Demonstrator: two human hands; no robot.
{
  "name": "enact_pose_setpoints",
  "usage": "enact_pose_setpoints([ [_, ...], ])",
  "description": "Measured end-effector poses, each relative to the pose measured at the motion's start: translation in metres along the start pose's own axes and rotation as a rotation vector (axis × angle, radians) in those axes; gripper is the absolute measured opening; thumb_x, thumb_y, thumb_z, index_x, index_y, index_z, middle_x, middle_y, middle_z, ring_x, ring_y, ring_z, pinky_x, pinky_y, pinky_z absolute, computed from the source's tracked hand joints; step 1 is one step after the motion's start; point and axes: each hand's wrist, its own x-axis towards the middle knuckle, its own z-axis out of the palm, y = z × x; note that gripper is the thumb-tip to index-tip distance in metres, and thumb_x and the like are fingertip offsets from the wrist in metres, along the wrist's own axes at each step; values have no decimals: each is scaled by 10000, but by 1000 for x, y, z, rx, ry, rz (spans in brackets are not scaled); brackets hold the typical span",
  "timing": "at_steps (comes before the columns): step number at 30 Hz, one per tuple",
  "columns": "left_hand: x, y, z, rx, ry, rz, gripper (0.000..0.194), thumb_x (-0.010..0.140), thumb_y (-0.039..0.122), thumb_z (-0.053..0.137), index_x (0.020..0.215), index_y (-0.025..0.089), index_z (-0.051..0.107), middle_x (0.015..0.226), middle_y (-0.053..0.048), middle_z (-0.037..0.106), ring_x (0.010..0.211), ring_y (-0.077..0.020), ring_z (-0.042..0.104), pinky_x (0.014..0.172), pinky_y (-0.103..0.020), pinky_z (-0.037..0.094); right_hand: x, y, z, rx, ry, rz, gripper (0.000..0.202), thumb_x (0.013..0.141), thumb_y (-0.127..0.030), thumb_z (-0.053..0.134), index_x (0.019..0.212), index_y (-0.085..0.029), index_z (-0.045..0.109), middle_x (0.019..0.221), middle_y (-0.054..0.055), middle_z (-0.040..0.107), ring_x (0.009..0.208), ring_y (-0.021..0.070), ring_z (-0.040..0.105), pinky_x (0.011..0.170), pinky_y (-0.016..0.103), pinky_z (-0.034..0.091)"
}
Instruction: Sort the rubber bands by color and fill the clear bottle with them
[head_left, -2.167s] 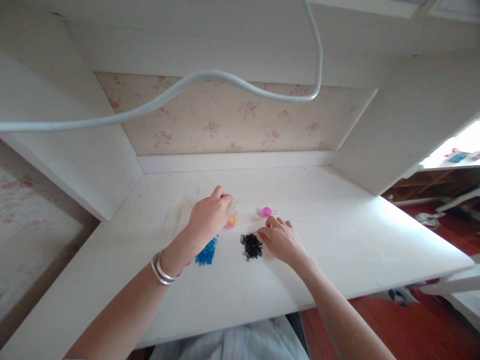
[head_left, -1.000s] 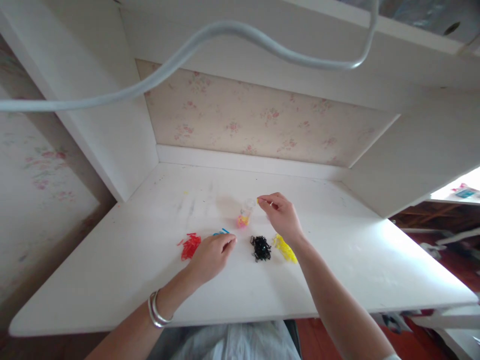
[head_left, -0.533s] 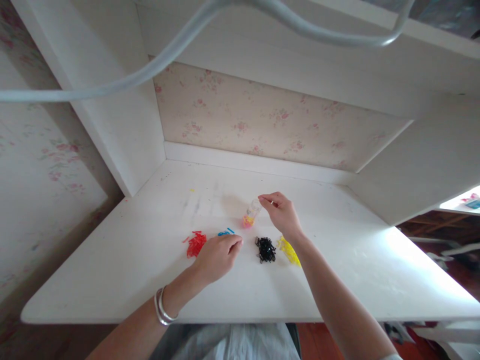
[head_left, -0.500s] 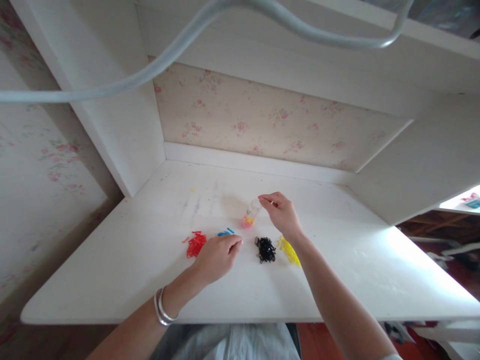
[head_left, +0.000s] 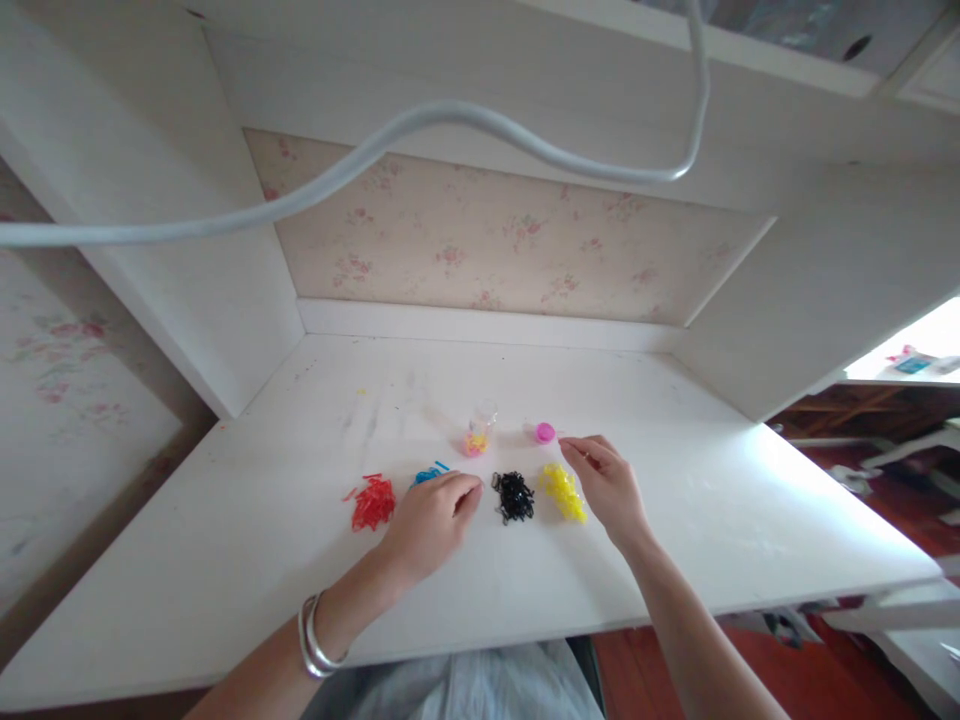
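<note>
My left hand (head_left: 435, 522) rests low over the table with its fingers curled together, partly covering a pile of blue rubber bands (head_left: 430, 474); whatever it may hold is hidden. To its left lies a pile of red rubber bands (head_left: 373, 503), to its right a black pile (head_left: 514, 498). My right hand (head_left: 606, 488) is pinched shut beside the yellow rubber bands (head_left: 562, 491); nothing can be made out between its fingertips. A small clear bottle (head_left: 486, 415) with yellow and pink pieces at the bottom stands behind the piles. Near my right fingertips sits a round pink lid (head_left: 545, 432).
A white cable (head_left: 450, 116) hangs across the upper view, in front of the shelf. White side panels and a back ledge (head_left: 480, 325) enclose the white table (head_left: 247, 560). A tiny yellow bit (head_left: 361, 391) lies toward the back left.
My right hand has moved right and nearer, away from the bottle's mouth to beside the yellow pile. The pink lid now shows. My left hand stays closed by the blue pile; the view has shifted.
</note>
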Motion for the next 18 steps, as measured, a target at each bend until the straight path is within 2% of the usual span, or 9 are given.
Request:
enact_pose_setpoints([
  [3, 11, 13, 8, 56, -28, 39, 267, 939, 319, 378, 942, 242, 634, 933, -4, 683, 857, -144, 621, 743, -242, 434, -24, 29, -10, -39, 12, 40, 367, 833, -513, 526, 902, -209, 719, 850, 44, 621, 632, 130, 479, 585, 267, 388],
  [6, 25, 25, 22, 157, -72, 63, 238, 921, 337, 414, 937, 254, 637, 948, 0, 679, 863, -157, 630, 739, -258, 450, -48, 47, -15, -107, 0, 58, 392, 843, -523, 500, 907, -204, 720, 855, 50, 615, 640, 137, 500, 585, 267, 402],
  [9, 40, 36, 38, 263, -117, 74, 256, 913, 367, 417, 915, 247, 643, 935, -17, 664, 825, -171, 636, 716, -283, 465, -68, 53, -17, -174, -12, 60, 380, 850, -522, 496, 914, -215, 710, 891, 49, 607, 648, 135, 528, 590, 257, 421],
  [12, 53, 44, 52, 350, -150, 77, 282, 909, 373, 410, 906, 221, 647, 940, -49, 642, 823, -186, 639, 716, -308, 479, -82, 53, -17, -234, -7, 43, 338, 854, -504, 504, 883, -225, 693, 915, 33, 596, 562, 100, 515, 565, 243, 429],
  [15, 62, 48, 62, 412, -171, 68, 275, 899, 354, 426, 909, 195, 651, 956, -72, 627, 845, -202, 641, 725, -326, 489, -89, 53, -15, -319, -9, 20, 299, 859, -478, 504, 885, -236, 677, 928, 16, 588, 490, 71, 484, 564, 242, 439],
  [18, 68, 49, 69, 439, -191, 77, 255, 890, 313, 441, 886, 177, 657, 959, -82, 623, 848, -210, 644, 715, -332, 497, -90, 56, -14, -384, 10, -28, 279, 860, -457, 503, 925, -239, 666, 943, 25, 589, 566, 97, 540, 599, 245, 452],
])
